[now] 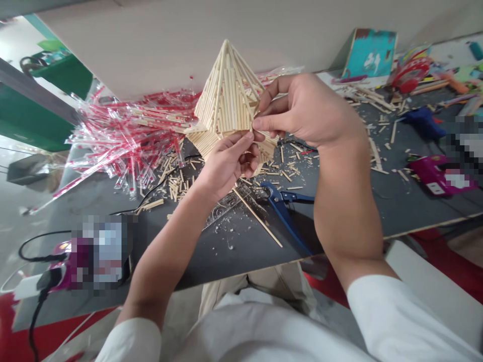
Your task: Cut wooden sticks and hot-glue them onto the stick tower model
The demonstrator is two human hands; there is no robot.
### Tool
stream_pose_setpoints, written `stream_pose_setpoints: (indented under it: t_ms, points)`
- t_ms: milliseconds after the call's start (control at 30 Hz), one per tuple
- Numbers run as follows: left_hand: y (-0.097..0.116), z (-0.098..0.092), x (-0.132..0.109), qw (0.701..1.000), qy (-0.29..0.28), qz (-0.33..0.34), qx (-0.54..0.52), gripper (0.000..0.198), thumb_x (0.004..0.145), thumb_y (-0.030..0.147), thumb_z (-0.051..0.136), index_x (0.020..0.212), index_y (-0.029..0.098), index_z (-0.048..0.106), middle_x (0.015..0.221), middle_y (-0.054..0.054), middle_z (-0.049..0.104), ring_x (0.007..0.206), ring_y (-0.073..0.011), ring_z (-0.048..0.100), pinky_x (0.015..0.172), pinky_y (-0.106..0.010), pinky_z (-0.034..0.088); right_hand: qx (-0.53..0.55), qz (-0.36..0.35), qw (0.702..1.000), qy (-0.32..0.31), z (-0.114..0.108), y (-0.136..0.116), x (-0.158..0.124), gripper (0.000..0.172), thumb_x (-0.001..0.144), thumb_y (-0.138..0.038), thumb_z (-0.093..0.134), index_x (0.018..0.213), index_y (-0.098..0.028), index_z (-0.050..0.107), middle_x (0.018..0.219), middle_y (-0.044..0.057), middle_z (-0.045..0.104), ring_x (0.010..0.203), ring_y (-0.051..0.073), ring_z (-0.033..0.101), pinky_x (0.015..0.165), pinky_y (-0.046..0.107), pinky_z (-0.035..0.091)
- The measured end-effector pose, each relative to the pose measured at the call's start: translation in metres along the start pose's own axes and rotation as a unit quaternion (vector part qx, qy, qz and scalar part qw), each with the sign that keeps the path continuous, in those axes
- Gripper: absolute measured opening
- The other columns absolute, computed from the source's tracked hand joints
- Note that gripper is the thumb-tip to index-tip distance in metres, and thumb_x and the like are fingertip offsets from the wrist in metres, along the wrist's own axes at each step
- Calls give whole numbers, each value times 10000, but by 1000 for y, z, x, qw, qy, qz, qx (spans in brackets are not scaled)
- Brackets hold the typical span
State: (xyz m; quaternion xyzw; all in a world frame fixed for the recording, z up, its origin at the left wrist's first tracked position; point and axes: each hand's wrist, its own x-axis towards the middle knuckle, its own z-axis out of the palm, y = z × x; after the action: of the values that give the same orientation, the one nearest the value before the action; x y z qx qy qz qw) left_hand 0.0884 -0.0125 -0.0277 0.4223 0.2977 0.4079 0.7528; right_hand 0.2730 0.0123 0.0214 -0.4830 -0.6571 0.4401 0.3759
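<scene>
A pointed roof made of pale wooden sticks stands over a flat, flared layer of sticks in front of me. My left hand is at the roof's lower right corner, thumb and forefinger pinched together, the other fingers curled. Just above it, my right hand pinches what looks like a thin stick along the roof's right edge. The fingertips of both hands nearly meet and partly hide what they hold. Below, a loose long stick lies near a blue-handled cutter and a clear ruler.
Red-and-clear plastic wrappers are heaped at the left. Cut stick pieces litter the dark table. Purple power strips with cords sit toward both sides. A blue glue gun and a turquoise board are at the right.
</scene>
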Motion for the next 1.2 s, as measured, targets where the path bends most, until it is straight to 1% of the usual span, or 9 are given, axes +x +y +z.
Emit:
stream_pose_setpoints:
  t_ms: [133, 267, 333, 500, 633, 800, 933, 1100, 1200]
  points:
    - [0, 0, 1, 1000, 4, 1, 6, 178, 1026, 246, 541, 974, 123, 659, 746, 9, 598, 534, -30, 599, 418, -114, 426, -3, -21, 1000, -11, -1, 2, 0, 242, 784, -141, 825, 810, -241, 607, 704, -14, 674, 607, 109, 610, 521, 235, 436]
    - [2, 1, 2, 1000, 4, -5, 23, 182, 1008, 293, 576, 1002, 129, 654, 868, -42, 691, 570, -55, 661, 433, -125, 461, -15, -34, 999, -18, -2, 2, -2, 207, 818, -150, 796, 837, -235, 607, 731, -4, 674, 620, 107, 607, 529, 235, 431]
    - [2, 1, 1, 1000, 1, -7, 23, 184, 1001, 298, 589, 1006, 125, 653, 911, -65, 712, 574, -64, 673, 443, -131, 478, -14, -36, 999, -20, -2, 3, -2, 203, 824, -150, 794, 841, -233, 610, 742, 1, 680, 625, 110, 610, 533, 238, 439]
    - [4, 0, 1, 1000, -10, -5, 12, 177, 1004, 266, 565, 993, 113, 654, 901, -70, 709, 584, -71, 679, 460, -137, 502, -4, -27, 1000, -10, -1, 2, 0, 228, 804, -132, 814, 818, -238, 612, 726, 2, 693, 610, 120, 617, 515, 242, 449]
    - [3, -1, 2, 1000, -10, -6, 24, 191, 1005, 290, 569, 994, 121, 656, 907, -66, 709, 579, -64, 670, 464, -138, 503, 2, -26, 1000, -9, 0, 2, 1, 232, 790, -114, 810, 810, -233, 612, 720, -2, 694, 604, 116, 618, 521, 236, 454]
    - [3, -1, 1, 999, -25, 4, 31, 188, 1014, 290, 555, 980, 126, 642, 849, -46, 685, 578, -67, 665, 462, -141, 502, 9, -27, 1000, -11, 0, 4, 1, 230, 784, -117, 812, 799, -235, 615, 703, -18, 677, 592, 103, 604, 514, 227, 445]
    - [3, 0, 0, 999, -27, 5, 38, 186, 1026, 269, 519, 985, 125, 629, 901, -67, 698, 606, -76, 680, 471, -149, 511, 14, -21, 1000, -10, 0, 4, 2, 262, 756, -81, 824, 775, -234, 613, 685, -27, 672, 590, 101, 601, 523, 224, 462]
    - [1, 0, 0, 998, -29, 20, 56, 187, 1016, 290, 538, 997, 126, 625, 915, -69, 699, 615, -82, 686, 479, -157, 522, 7, -14, 1000, -5, 0, 1, 0, 243, 775, -73, 795, 789, -235, 614, 709, -23, 679, 614, 101, 609, 544, 218, 469]
    - [-1, 0, 1, 998, -23, 30, 57, 169, 999, 282, 558, 980, 127, 622, 879, -50, 680, 609, -84, 686, 472, -156, 520, 7, -12, 1000, 3, 0, 1, 0, 240, 770, -132, 826, 803, -230, 610, 682, -14, 671, 592, 113, 602, 514, 226, 447]
